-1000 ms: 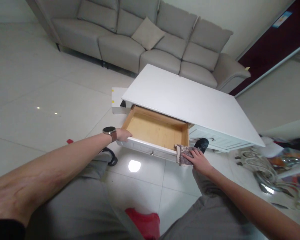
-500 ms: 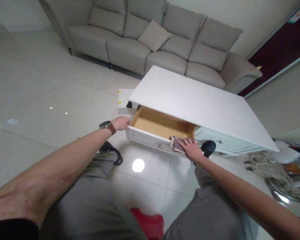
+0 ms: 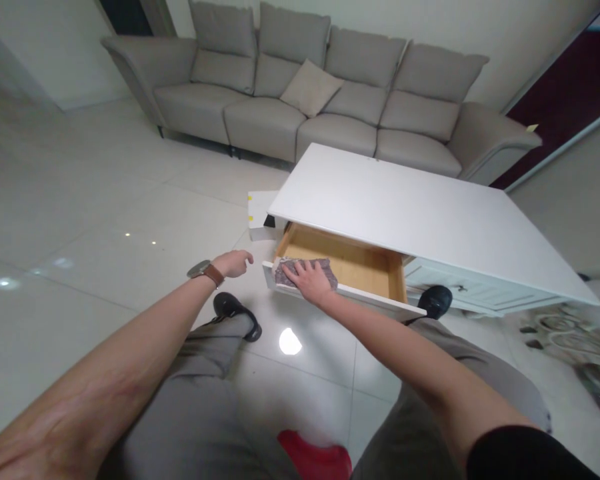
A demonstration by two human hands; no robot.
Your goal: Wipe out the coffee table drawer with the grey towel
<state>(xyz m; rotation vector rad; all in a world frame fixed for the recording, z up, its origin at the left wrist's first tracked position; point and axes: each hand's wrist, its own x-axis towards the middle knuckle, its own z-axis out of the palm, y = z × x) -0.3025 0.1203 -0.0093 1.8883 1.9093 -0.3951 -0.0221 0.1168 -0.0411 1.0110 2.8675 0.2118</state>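
A patterned brownish-purple cloth (image 3: 325,268) lies over the top edge of the drawer front (image 3: 360,295), near its left end. On it presses my right hand (image 3: 313,283), fingers spread across the fabric. The wooden drawer (image 3: 350,260) is pulled out of the white coffee table (image 3: 405,207), and its visible inside is bare. Just left of the drawer, apart from it, my left hand (image 3: 234,263) hangs in the air with nothing in it, its fingers loosely bent. A watch with a brown strap (image 3: 207,270) is on that wrist.
Behind the table stands a long grey sofa (image 3: 340,133) with a beige cushion (image 3: 311,88). A white box (image 3: 260,230) sits by the table's left end. Below me is a red plastic object (image 3: 317,457). My shoes (image 3: 435,302) flank the drawer on the tiled floor.
My left hand has let go of the drawer's left corner and moved left. My right hand has slid the cloth leftward along the drawer front's top edge. The view has shifted slightly.
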